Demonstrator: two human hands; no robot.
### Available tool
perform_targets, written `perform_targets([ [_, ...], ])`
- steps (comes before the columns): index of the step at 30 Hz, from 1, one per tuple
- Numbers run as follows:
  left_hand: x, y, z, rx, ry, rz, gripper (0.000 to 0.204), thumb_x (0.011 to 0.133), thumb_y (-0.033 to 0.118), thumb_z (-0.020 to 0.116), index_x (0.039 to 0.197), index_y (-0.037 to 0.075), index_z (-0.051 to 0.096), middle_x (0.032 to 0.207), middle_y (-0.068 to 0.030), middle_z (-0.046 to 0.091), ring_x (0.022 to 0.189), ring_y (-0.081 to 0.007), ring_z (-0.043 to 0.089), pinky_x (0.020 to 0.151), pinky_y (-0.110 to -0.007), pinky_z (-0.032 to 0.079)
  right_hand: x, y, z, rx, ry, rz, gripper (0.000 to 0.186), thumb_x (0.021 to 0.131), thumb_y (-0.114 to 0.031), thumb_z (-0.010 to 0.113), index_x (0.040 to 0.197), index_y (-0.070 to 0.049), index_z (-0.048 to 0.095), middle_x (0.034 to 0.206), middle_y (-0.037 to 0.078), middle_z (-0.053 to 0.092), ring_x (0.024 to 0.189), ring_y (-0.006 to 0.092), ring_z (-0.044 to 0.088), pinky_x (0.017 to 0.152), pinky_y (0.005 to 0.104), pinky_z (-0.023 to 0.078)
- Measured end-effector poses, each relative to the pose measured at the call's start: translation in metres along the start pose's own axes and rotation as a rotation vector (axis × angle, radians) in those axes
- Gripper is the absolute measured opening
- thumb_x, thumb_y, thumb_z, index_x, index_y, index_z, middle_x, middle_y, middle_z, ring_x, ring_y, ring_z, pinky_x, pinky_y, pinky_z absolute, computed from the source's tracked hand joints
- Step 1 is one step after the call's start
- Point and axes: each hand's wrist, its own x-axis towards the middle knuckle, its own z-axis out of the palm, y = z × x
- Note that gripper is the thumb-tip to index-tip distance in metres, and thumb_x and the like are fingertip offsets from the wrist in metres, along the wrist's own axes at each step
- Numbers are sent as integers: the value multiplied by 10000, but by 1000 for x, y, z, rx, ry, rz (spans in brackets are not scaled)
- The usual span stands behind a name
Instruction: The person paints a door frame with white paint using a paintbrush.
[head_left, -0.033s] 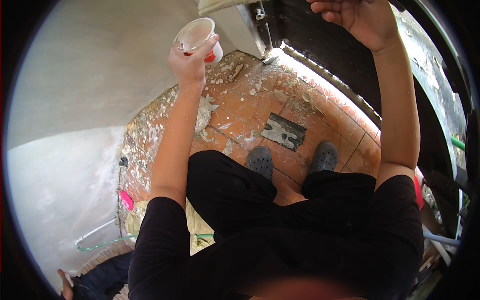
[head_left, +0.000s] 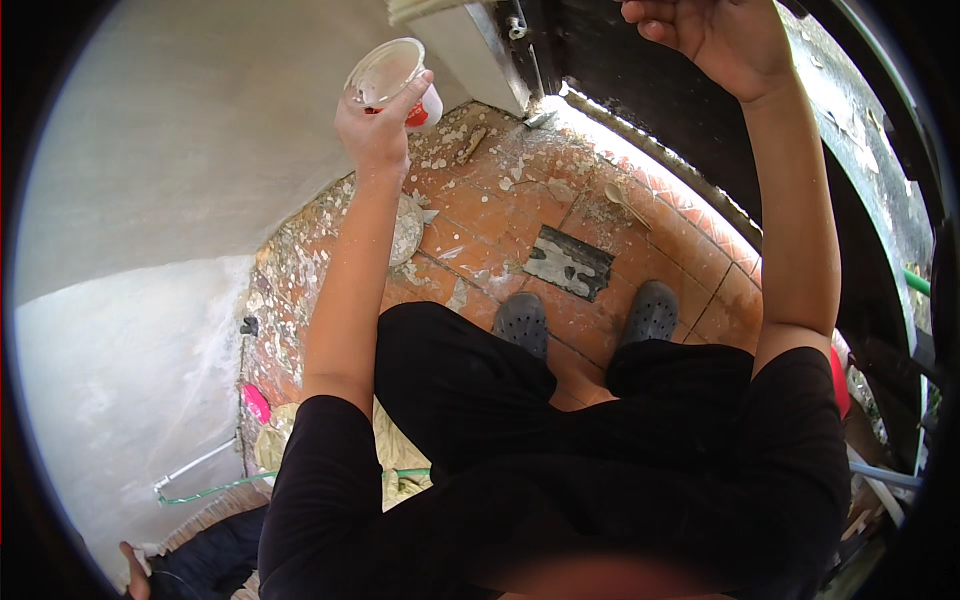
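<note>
My left hand (head_left: 375, 130) is closed round a white plastic tub (head_left: 390, 75) with a red patch on its side, thumb along the outside near the rim. The tub is tilted so that its whitish, smeared inside shows. Up at the top edge, my right hand (head_left: 715, 40) is raised with its fingers curled; the edge cuts off the fingers and whatever they hold. To the left of that hand, the pale end of a bristly-looking thing (head_left: 430, 8) enters from the top beside the wall corner. Whether it joins my right hand is out of sight.
A pale wall (head_left: 190, 160) rises on the left; a dark door (head_left: 650, 90) stands on the right. The paint-spattered tile floor (head_left: 480, 230) carries a round lid (head_left: 407, 230), a spoon (head_left: 625, 205) and a dark flat piece (head_left: 568, 262). Another person's arm (head_left: 135, 570) shows lower left.
Both hands and the tub sit very slightly further left in the picture. The pale bristly-looking thing at the top has shifted a little left too.
</note>
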Motion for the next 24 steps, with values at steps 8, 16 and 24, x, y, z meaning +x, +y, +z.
perform_targets([
  [8, 3, 5, -6, 46, 22, -13, 381, 706, 13, 831, 1040, -47, 658, 987, -116, 698, 892, -173, 668, 808, -307, 531, 27, 44, -8, 253, -435, -14, 615, 990, -248, 498, 1473, 67, 285, 1214, 230, 621, 981, 246, 669, 818, 355, 548],
  [16, 1, 5, -15, 28, 51, -18, 321, 703, -11, 828, 975, -24, 659, 962, -96, 694, 836, -149, 658, 771, -290, 525, 21, 107, 35, 168, -461, 103, 594, 978, -215, 540, 1479, 7, 312, 1143, 97, 597, 823, 123, 586, 656, 268, 491],
  [24, 3, -14, -42, 78, 94, 32, 327, 739, -63, 712, 1048, -29, 611, 997, -86, 670, 847, -152, 643, 789, -296, 524, 27, 143, 39, 332, -555, 232, 526, 991, -259, 536, 1436, -18, 394, 1074, 48, 598, 930, 95, 548, 713, 261, 485],
])
